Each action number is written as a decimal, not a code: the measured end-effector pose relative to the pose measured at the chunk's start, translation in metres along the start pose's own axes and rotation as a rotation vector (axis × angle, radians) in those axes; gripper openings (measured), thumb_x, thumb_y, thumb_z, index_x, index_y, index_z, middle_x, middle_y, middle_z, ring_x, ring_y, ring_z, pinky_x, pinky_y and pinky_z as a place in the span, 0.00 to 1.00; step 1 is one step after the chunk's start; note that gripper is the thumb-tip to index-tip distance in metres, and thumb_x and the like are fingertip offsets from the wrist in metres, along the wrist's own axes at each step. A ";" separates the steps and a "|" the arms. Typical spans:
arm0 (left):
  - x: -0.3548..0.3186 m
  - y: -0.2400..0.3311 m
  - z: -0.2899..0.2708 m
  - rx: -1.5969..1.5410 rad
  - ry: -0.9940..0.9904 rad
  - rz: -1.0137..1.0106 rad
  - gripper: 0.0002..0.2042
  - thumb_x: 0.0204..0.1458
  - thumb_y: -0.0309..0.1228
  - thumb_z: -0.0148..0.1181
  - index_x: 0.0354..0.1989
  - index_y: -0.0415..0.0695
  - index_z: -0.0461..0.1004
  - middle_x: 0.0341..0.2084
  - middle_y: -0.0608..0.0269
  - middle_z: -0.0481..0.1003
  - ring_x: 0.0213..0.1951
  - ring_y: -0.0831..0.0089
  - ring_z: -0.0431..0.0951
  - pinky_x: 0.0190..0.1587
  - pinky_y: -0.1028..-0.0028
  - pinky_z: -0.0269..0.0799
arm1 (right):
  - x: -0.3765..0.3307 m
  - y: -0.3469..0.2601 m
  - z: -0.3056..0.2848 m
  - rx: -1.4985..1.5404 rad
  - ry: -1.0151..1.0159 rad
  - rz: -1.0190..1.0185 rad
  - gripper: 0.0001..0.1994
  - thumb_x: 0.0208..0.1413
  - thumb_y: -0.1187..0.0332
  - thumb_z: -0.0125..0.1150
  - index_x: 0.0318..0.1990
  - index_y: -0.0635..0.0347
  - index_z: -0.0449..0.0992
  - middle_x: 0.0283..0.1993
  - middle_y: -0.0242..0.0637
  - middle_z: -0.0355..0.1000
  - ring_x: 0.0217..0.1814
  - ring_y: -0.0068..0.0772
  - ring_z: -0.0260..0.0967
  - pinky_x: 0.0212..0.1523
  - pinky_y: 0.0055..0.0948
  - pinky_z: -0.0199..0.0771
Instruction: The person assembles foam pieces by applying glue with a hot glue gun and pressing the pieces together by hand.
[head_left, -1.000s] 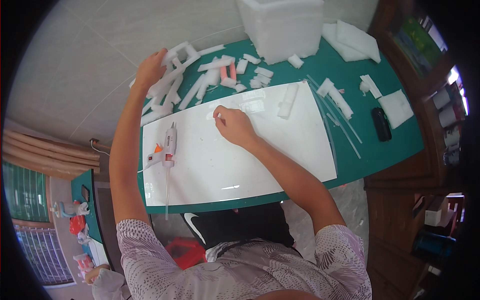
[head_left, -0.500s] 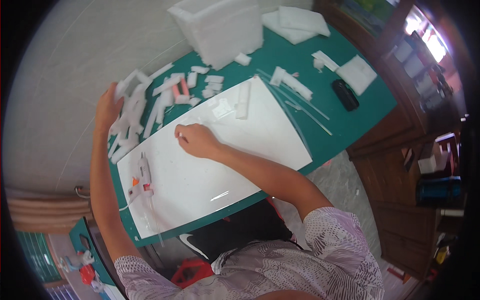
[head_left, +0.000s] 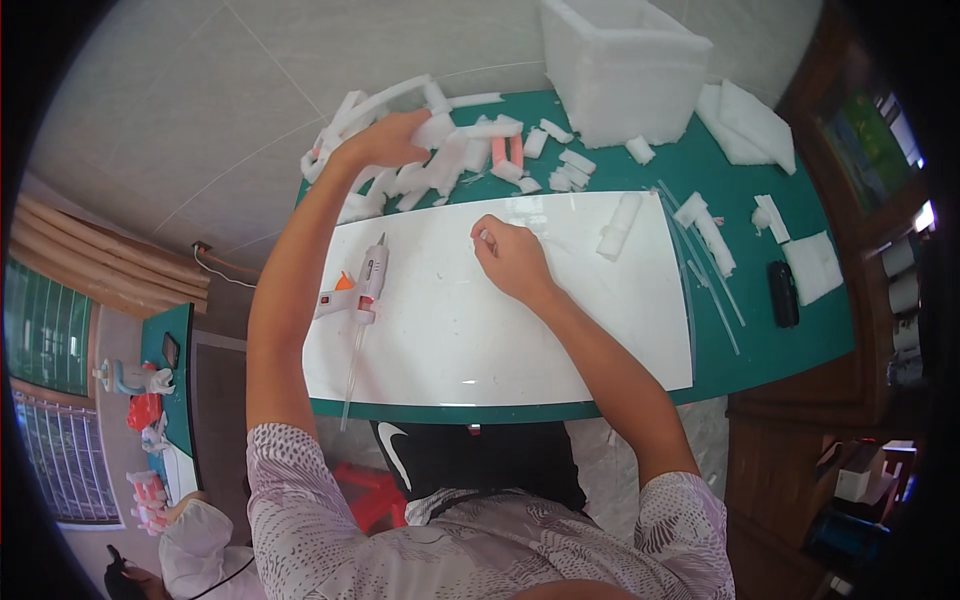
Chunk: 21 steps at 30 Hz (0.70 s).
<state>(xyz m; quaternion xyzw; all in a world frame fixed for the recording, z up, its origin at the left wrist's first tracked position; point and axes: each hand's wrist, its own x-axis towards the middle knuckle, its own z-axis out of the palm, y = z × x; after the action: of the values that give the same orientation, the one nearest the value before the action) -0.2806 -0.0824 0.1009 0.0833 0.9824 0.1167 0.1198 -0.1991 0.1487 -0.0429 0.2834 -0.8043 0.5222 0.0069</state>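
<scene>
Over the heap of white foam scraps [head_left: 455, 155] at the far left of the table, my left hand [head_left: 390, 140] has its thumb and fingers on either side of a white foam piece [head_left: 436, 130]. My right hand [head_left: 512, 260] hovers or rests above the white board [head_left: 450, 340], fingers curled in; whatever is in them is too small to make out. A white hot glue gun [head_left: 372, 272] with an orange trigger lies on the board's left part, a clear glue stick [head_left: 354, 365] sticking out of its back. Toward the board's right lies a white foam strip [head_left: 620, 226].
A white foam box [head_left: 625, 85] stands at the back, flat foam sheets [head_left: 745, 125] beside it. Right of the board are clear sticks [head_left: 712, 310], foam bits and a black case [head_left: 784, 294]. A pink-and-white foam frame [head_left: 507, 155] borders the heap. Another person [head_left: 210, 550] appears lower left.
The view has swung, so the table sits further right and a person shows at lower left. My left hand has shifted from the heap's left edge to over its middle. My right hand stays curled.
</scene>
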 end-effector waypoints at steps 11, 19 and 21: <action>0.134 0.044 -0.007 0.158 0.041 0.282 0.31 0.47 0.36 0.68 0.61 0.42 0.67 0.55 0.46 0.72 0.55 0.51 0.72 0.59 0.63 0.66 | 0.000 0.007 0.004 -0.013 0.088 -0.044 0.04 0.53 0.72 0.58 0.36 0.59 0.74 0.25 0.43 0.74 0.28 0.47 0.74 0.30 0.40 0.71; 0.196 0.015 0.022 0.043 -0.116 0.242 0.27 0.43 0.30 0.65 0.56 0.45 0.68 0.53 0.50 0.72 0.53 0.57 0.73 0.57 0.63 0.68 | 0.000 0.001 0.005 -0.027 0.082 -0.031 0.04 0.53 0.72 0.57 0.36 0.59 0.74 0.26 0.43 0.75 0.29 0.48 0.73 0.32 0.40 0.71; 0.209 0.006 0.017 -0.439 -0.146 0.099 0.25 0.45 0.30 0.60 0.55 0.44 0.69 0.52 0.53 0.72 0.50 0.59 0.73 0.55 0.63 0.69 | -0.001 -0.001 0.001 -0.006 0.067 -0.021 0.04 0.54 0.73 0.57 0.36 0.59 0.74 0.26 0.43 0.75 0.28 0.48 0.73 0.32 0.40 0.71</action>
<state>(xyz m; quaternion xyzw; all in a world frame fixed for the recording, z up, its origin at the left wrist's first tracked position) -0.4752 -0.0330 0.0418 0.1116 0.9170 0.3269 0.1997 -0.1978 0.1478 -0.0429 0.2744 -0.8022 0.5287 0.0403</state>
